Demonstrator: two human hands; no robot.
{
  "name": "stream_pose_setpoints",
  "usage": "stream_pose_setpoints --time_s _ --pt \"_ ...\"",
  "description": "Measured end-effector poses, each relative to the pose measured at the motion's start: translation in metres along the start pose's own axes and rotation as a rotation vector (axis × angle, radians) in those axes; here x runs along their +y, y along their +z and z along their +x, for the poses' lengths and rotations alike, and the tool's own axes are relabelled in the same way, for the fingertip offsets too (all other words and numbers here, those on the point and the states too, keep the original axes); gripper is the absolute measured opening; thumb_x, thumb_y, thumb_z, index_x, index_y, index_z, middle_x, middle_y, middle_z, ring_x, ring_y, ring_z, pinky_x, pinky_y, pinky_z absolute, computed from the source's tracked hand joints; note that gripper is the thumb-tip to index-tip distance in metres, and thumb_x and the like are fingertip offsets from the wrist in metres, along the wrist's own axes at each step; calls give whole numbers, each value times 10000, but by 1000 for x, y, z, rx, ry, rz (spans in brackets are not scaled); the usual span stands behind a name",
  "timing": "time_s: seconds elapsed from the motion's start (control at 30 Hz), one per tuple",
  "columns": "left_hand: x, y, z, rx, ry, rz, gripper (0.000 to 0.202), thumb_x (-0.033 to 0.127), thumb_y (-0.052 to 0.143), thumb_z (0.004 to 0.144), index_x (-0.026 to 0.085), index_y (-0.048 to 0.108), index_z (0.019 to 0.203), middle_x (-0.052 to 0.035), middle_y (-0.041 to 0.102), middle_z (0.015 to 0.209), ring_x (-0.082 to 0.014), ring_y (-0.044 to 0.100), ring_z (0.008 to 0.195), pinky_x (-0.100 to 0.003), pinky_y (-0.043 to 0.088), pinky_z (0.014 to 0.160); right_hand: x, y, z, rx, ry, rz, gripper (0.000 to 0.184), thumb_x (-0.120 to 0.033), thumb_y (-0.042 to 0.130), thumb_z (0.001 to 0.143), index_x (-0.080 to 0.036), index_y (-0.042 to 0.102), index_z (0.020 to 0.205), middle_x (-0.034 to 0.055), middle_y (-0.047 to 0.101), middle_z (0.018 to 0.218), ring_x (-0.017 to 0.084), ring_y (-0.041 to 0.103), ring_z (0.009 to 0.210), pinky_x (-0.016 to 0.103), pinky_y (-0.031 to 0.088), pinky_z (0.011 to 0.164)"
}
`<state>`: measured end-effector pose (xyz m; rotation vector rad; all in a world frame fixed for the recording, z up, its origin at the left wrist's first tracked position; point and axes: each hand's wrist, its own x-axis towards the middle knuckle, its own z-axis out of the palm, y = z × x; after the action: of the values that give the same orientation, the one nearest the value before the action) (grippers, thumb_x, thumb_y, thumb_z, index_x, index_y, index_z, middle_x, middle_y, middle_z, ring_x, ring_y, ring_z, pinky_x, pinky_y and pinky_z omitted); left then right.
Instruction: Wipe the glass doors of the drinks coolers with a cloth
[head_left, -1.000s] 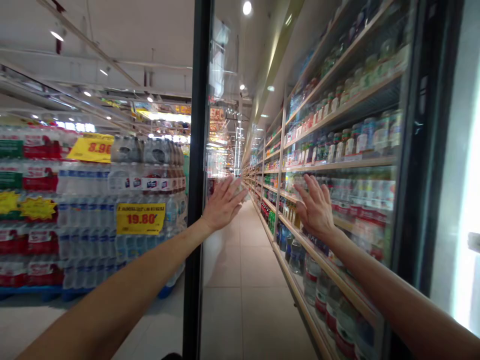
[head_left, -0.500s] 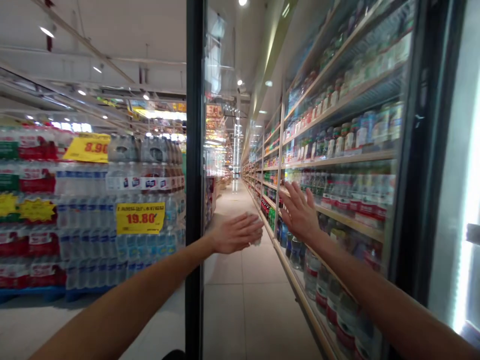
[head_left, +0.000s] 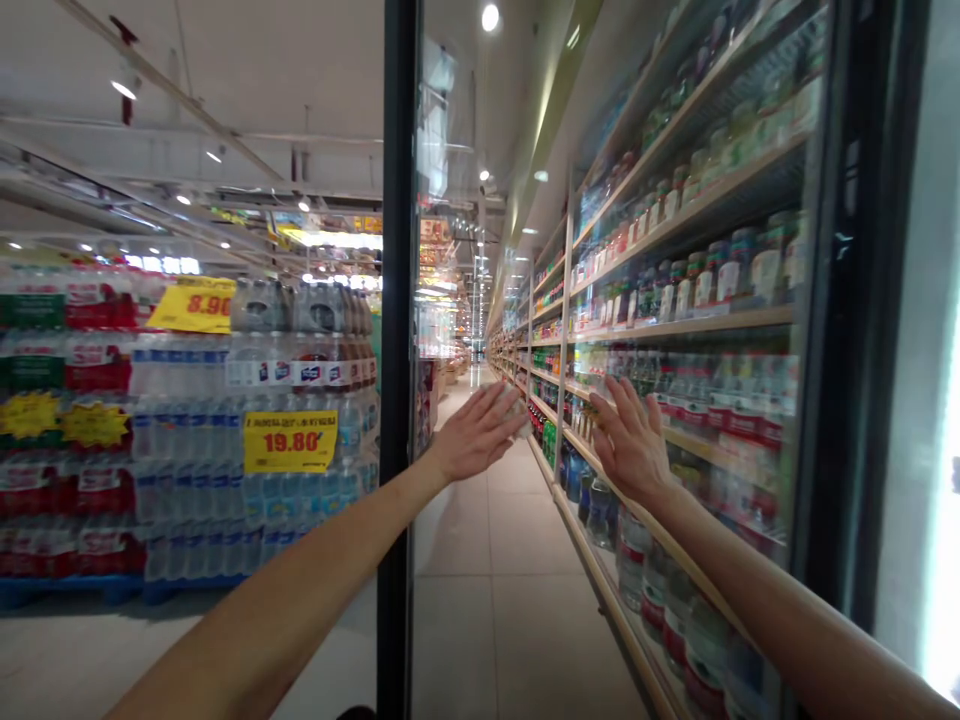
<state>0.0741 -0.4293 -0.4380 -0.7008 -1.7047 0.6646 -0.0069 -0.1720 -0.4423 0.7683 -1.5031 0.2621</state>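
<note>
From where I sit, the tall glass door stands long-axis vertical just beyond my left hand and right hand, fingers outstretched with nothing visibly held, the left nearer the black left upright, contact unclear.

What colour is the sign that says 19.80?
The sign is mostly yellow, with some red; the head view shows it best.

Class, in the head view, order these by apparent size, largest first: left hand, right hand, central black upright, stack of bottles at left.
1. Stack of bottles
2. Central black upright, tall but narrow
3. Left hand and right hand: they look too alike to rank.
</note>
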Motion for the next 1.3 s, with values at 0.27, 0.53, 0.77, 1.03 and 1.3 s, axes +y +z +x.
stream_pose_setpoints --time_s 0.27,0.53,0.77,1.03,1.3 --pt "7 4 12 -72 187 -85 454 308 430 881 212 396 1324 -39 335 1445 -218 130 1385 -392 220 1125 -3 2 -15 -50 -4 8 472 -249 431 869 -231 378 1337 113 357 1424 250 267 1344 491 203 1075" --pt "25 15 23 -110 275 -119 462 265 450 868 190 392 1321 -58 280 1468 -235 140 1382 -417 207 1133 10 -6 -25 -67 36 2 537 -251 419 872 -260 290 1394 85 282 1467 242 233 1358 485 180 1088" --pt "17 15 43 16 -11 -26 457 229 454 871 200 382 1321 -91 312 1450 -276 88 1383 -482 241 1100 18 -11 -37 -90 115 -24 525 -261 425 872 -250 311 1384 100 310 1452 254 237 1355 503 189 1082" --pt "27 23 56 -9 179 -67 429 259 442 875 194 414 1298 -74 314 1452 -245 156 1377 -428 241 1115 25 -11 -55 -90 116 -56 516 -236 427 866 -238 322 1370 123 332 1436 265 274 1339 512 216 1064" --pt "44 29 60 -61 406 -157 392 264 416 880 179 454 1261 -56 335 1443 -226 188 1371 -391 228 1130 34 -16 -62 -89 118 -97 455 -240 412 874 -208 389 1328 137 389 1398 256 304 1326 498 246 1052"
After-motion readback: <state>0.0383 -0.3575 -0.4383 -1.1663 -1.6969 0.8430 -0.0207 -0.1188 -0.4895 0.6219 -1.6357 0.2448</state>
